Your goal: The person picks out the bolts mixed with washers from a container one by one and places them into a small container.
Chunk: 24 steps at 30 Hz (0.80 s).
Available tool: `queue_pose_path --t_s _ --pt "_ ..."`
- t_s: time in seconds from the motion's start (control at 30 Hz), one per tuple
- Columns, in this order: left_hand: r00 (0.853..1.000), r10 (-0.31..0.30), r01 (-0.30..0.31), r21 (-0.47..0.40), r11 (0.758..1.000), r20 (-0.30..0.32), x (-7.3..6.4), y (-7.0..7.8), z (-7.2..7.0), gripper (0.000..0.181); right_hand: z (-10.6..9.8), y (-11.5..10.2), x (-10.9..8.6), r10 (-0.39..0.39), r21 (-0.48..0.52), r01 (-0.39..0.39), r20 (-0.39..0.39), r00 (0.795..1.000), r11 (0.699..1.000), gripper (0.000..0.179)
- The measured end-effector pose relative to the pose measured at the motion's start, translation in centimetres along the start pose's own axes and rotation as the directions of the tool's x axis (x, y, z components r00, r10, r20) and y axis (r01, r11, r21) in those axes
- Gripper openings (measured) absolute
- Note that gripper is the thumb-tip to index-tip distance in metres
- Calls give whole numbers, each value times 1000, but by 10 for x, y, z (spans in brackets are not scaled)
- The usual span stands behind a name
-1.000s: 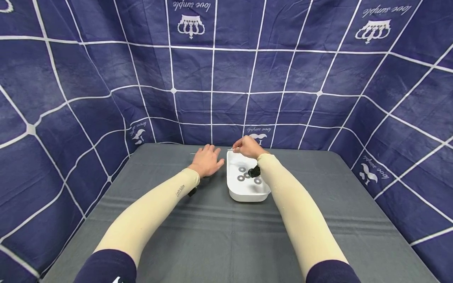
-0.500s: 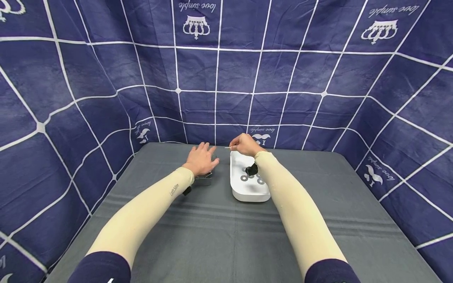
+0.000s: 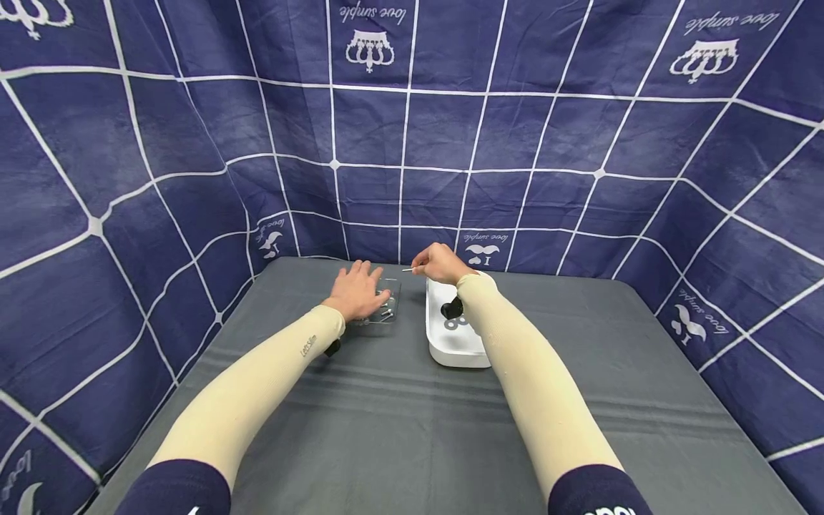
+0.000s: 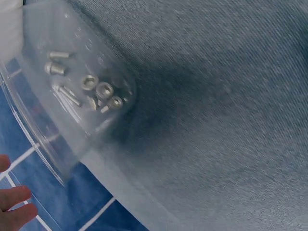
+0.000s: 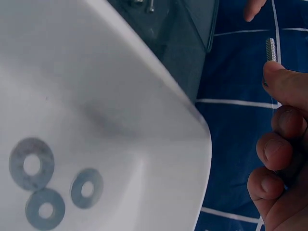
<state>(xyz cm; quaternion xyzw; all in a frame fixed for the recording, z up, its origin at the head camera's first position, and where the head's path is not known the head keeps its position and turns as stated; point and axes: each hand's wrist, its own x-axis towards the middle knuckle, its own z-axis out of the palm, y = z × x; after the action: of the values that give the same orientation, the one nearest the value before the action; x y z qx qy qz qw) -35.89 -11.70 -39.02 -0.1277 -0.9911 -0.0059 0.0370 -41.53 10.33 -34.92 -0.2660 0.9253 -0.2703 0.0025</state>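
Observation:
My right hand (image 3: pixel 443 263) pinches a metal screw (image 5: pixel 271 50) between thumb and finger; its threaded end sticks out toward the left. That hand is just beyond the far left corner of a white tray (image 3: pixel 458 356). Flat grey washers (image 5: pixel 32 164) lie inside the tray. My left hand (image 3: pixel 356 292), fingers spread, is over a clear plastic box (image 3: pixel 394 292) and covers part of it. Several bolts (image 4: pixel 104 90) with socket heads lie in the box. Whether the left hand touches the box, I cannot tell.
The box and tray stand side by side on a grey cloth-covered table (image 3: pixel 386 429), with a gap between them. Blue checked curtain (image 3: pixel 438 129) hangs behind and on both sides, close to the table's far edge.
My right hand has carried the screw left, past the tray's rim. My left hand has shifted left, so the clear box and its bolts show more. The head view has turned slightly left.

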Motion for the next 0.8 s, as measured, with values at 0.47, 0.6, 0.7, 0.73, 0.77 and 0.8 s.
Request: queue_pose_path --t_s 0.47,0.6,0.7,0.73,0.77,0.8 --pt "1000 -20 20 -8 1000 -24 -10 -27 1 69 15 -15 12 -55 -29 55 1 998 998 9" --pt "1000 -17 17 -12 1000 -25 -14 -31 1 69 19 -19 15 -51 -17 51 9 999 999 9" --pt "1000 -17 17 -13 1000 -26 -17 -35 2 68 22 -21 17 -52 -15 53 16 998 999 9" --pt "1000 -17 17 -13 1000 -24 -18 -36 3 67 23 -21 18 -56 -18 56 18 998 998 9" --pt "1000 -17 17 -12 1000 -20 -18 -37 3 67 25 -22 19 -58 -21 58 20 998 998 10" --pt "1000 -19 19 -15 1000 -15 -19 -38 4 67 26 -23 20 -60 -21 60 23 998 998 11"
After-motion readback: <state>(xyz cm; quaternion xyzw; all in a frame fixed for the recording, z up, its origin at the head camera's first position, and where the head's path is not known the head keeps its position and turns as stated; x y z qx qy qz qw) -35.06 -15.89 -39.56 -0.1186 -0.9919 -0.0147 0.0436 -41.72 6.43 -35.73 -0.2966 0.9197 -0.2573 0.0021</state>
